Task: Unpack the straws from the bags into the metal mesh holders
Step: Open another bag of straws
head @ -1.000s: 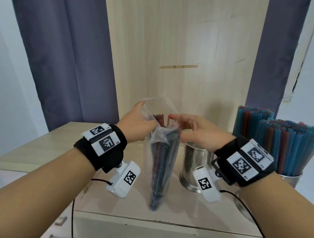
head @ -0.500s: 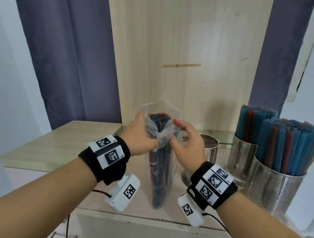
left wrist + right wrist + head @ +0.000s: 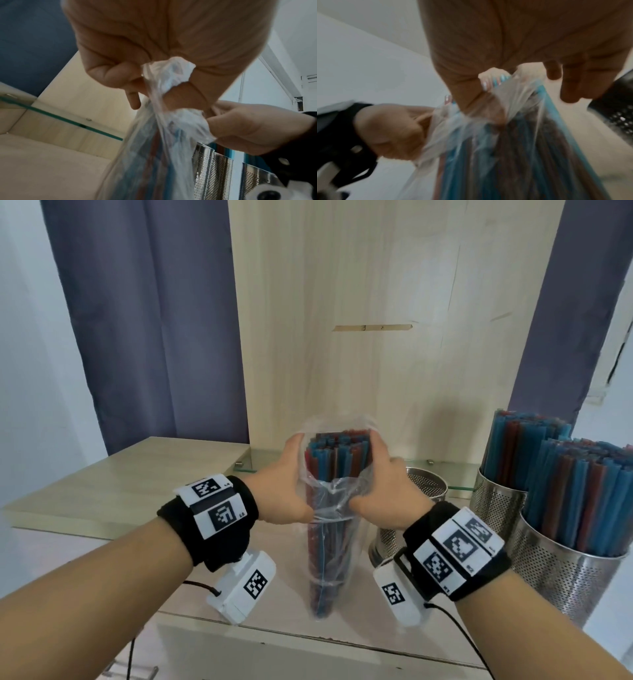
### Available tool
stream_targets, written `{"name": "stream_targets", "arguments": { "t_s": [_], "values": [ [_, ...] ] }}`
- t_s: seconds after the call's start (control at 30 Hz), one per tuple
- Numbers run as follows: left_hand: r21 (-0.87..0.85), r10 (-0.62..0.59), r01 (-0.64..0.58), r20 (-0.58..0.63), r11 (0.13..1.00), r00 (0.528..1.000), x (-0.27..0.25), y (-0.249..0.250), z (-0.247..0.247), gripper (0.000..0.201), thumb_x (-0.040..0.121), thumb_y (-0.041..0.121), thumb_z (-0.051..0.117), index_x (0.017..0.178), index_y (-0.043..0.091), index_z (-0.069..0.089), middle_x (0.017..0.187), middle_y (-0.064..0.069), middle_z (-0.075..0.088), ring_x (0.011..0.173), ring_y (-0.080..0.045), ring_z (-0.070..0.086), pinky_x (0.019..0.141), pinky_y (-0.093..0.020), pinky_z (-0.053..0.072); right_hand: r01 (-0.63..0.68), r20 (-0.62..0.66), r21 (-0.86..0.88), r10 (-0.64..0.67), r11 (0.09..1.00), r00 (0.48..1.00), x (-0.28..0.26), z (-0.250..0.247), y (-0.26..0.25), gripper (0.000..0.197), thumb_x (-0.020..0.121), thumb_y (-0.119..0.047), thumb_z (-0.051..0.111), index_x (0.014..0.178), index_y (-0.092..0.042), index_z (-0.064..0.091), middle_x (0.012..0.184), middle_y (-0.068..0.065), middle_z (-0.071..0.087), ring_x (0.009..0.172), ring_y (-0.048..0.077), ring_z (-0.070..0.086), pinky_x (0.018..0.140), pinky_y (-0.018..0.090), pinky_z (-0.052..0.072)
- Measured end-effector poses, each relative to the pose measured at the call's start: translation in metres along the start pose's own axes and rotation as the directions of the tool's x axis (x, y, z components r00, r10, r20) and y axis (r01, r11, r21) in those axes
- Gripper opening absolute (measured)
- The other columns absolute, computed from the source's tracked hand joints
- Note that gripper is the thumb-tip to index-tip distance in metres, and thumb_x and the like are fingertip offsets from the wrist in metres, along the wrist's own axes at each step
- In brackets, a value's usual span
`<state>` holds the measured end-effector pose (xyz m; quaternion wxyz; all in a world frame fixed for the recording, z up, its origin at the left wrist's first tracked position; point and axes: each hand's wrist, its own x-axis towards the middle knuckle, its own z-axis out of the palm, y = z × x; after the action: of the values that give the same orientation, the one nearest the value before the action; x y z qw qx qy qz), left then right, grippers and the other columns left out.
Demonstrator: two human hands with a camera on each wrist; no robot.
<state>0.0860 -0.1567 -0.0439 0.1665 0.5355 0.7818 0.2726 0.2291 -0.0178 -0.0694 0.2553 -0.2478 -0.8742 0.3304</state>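
Both hands have peeled the bag (image 3: pixel 337 505) down, left hand (image 3: pixel 284 491) and right hand (image 3: pixel 383 491) pinching slippery film just below the exposed, light, bendy straws (image 3: pixel 323 453).

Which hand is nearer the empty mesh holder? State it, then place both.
Right. The right hand grips the straw bag directly in front of the empty mesh holder; the left hand has its grip on the bag's far side, away from it.
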Motion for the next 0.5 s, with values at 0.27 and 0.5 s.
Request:
{"name": "stream_targets", "arguments": {
  "t_s": [0.27, 0.5],
  "values": [
    [-0.097, 0.167, -0.176, -0.090, 0.980, 0.982, 0.015, -0.011, -0.006, 0.140, 0.051, 0.021, 0.089, 0.147, 0.047, -0.009, 0.153, -0.002, 0.030, 0.131, -0.020, 0.046, 0.104, -0.040, 0.047, 0.047, 0.249, 0.216, -0.101, 0.975, 0.963, 0.012, -0.023, -0.007, 0.135, 0.070, 0.011, 0.079, 0.154, -0.031, -0.019, 0.142, -0.002, 0.041, 0.123, 0.015, 0.053, 0.081, 0.007, 0.049],
    [-0.272, 0.168, -0.154, 0.028, 0.950, 0.985, 0.020, -0.033, -0.007, 0.143, 0.058, 0.009, 0.093, 0.152, 0.030, -0.012, 0.138, 0.014, 0.045, 0.127, -0.004, 0.048, 0.095, -0.008, 0.040, -0.075, 0.430, 0.189, -0.013, 0.979, 0.903, 0.023, -0.025, 0.001, 0.133, 0.071, 0.005, 0.082, 0.155, -0.028, -0.016, 0.146, 0.000, 0.043, 0.134, 0.018, 0.045, 0.096, 0.012, 0.043]
  ]
}}
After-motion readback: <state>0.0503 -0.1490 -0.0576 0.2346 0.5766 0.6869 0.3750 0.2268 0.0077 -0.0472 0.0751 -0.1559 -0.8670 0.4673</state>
